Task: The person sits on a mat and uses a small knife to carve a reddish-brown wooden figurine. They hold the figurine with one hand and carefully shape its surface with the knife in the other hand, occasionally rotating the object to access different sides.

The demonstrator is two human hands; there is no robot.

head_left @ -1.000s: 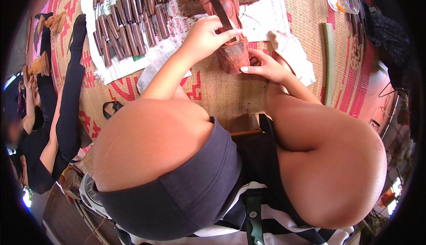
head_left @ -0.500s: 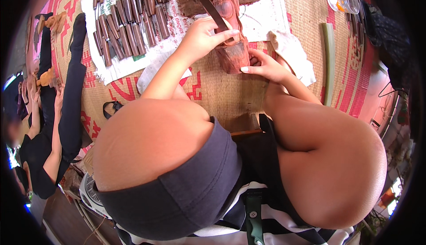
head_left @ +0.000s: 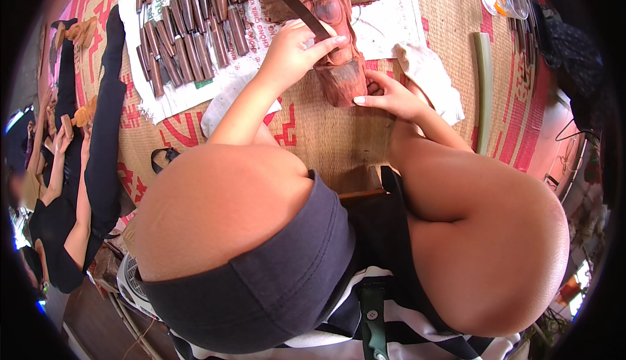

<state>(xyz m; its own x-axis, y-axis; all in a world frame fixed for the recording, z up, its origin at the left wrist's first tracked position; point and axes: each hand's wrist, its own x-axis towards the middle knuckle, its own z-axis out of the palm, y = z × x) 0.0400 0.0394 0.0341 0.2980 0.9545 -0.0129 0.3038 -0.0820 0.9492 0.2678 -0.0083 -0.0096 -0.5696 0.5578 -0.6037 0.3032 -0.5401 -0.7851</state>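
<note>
A reddish carved wooden figure lies with its plain base toward me, its far part over a dark brown wooden block. My left hand is closed on a dark, flat, narrow strip, pinched between thumb and fingers. The strip slants up to the left, its near end at the figure's lower part. Whether it is a file or a sanding strip I cannot tell. My right hand grips the right side of the figure's base, thumb at its near edge and fingers curled beside it.
Several wooden-handled carving tools lie in rows on a white printed sack at the left. A pale cloth, a long greenish strip and a clear plastic cup are at the right. A co-worker sits far left on the woven mat.
My left hand and the dark strip have shifted slightly left, and the strip leans more to the left. My right hand stays put. The co-worker's hands have moved apart.
</note>
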